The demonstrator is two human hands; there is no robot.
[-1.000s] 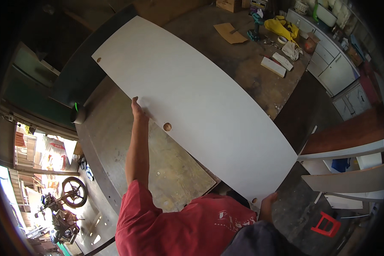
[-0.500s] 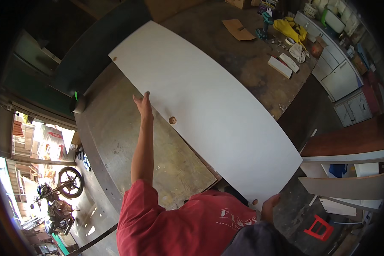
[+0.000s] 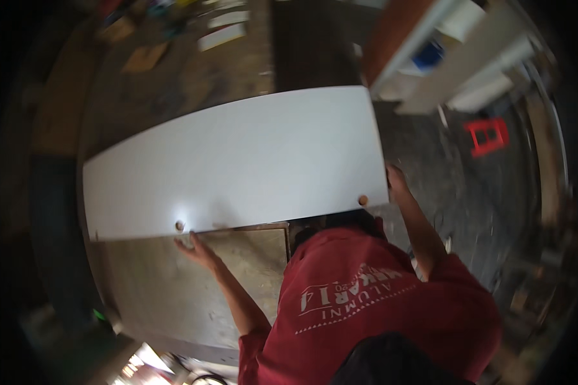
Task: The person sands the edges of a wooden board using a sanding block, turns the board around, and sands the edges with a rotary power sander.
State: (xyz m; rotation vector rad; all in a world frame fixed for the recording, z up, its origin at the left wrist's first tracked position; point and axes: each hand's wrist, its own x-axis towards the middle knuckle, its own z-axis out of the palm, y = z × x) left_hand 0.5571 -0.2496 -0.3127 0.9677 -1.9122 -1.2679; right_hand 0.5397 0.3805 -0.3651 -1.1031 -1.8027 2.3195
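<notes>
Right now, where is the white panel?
In the head view, the white panel spans the middle, the left hand at its lower edge and the right hand at its right end.

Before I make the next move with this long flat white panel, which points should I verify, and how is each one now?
1. Right hand at the short right edge of the long flat white panel: ok.
2. Left hand closed around the near long edge: not ok; it looks open beside that edge.
3. The two plainly visible round holes left uncovered by the hands: ok.
4. Red stool with openings apart from the panel: ok, it stands off to the right.
5. Underside well supported: cannot tell, it is hidden.
</notes>
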